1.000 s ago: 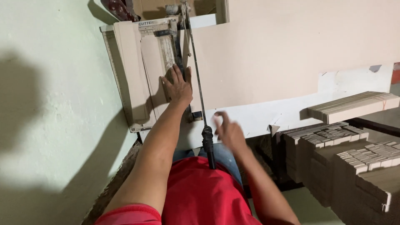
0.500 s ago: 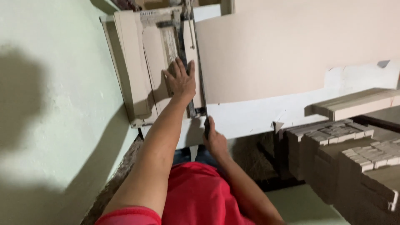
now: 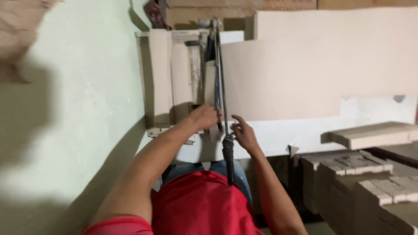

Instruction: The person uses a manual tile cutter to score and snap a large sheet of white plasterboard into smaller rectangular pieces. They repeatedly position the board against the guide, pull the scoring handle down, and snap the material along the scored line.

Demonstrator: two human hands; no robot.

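Observation:
My left hand (image 3: 204, 117) lies on the bed of a guillotine cutter (image 3: 156, 78), its fingers curled on a narrow pale cardboard strip (image 3: 213, 133) right beside the blade. The cutter's long dark lever (image 3: 220, 87) lies down along the bed, and its black handle (image 3: 229, 156) points toward my red shirt. My right hand (image 3: 244, 134) is just right of the lever with fingers spread. Its fingertips rest at the near edge of a large beige cardboard sheet (image 3: 313, 65) that lies on the white table (image 3: 305, 130).
A pale green wall (image 3: 78, 113) runs along the left. Stacks of cut cardboard pieces (image 3: 361, 174) stand low on the right, with one flat bundle (image 3: 374, 134) on top near the table edge. Brown boxes (image 3: 244, 8) sit behind the cutter.
My left hand has slid from the middle of the cutter bed down to its near end. My right hand has left the lever handle and come up onto the sheet's edge.

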